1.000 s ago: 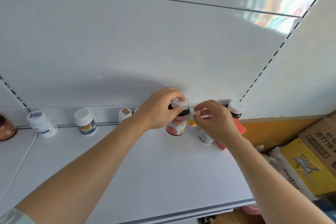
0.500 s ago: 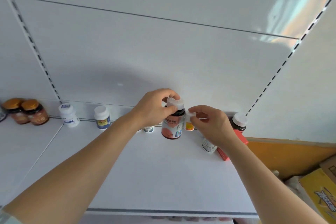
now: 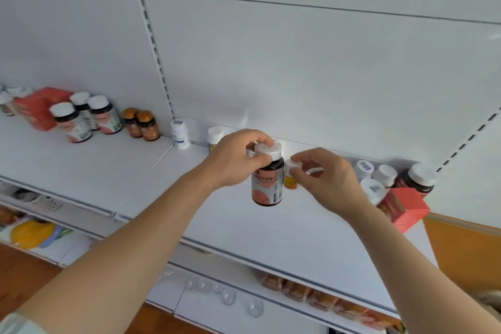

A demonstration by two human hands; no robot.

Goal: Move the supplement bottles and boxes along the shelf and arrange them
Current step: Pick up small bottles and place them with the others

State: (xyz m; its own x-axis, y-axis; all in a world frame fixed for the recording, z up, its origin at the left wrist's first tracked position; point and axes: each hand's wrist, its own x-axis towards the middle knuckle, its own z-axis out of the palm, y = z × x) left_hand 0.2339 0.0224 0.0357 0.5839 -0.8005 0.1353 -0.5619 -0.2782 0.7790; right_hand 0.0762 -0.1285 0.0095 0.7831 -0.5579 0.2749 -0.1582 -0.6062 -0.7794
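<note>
Dark bottle (image 3: 267, 180) in left hand (image 3: 238, 157) now lifted clear of the shelf (image 3: 135, 184), carried leftward. Small orange-label bottle (image 3: 290, 177) raised likewise by right hand (image 3: 325, 179).

One view only — a wide-angle camera on the person's head, looking forward and slightly down along both forearms at a white shelf (image 3: 108, 171) and the back panel (image 3: 298, 62) behind it. It sits close: the arms enter from the near bottom corners, and the hands meet near centre frame. Straight lines bow toward the edges. A lower shelf (image 3: 271, 266) shows beneath — no second view shares the scene.
</note>
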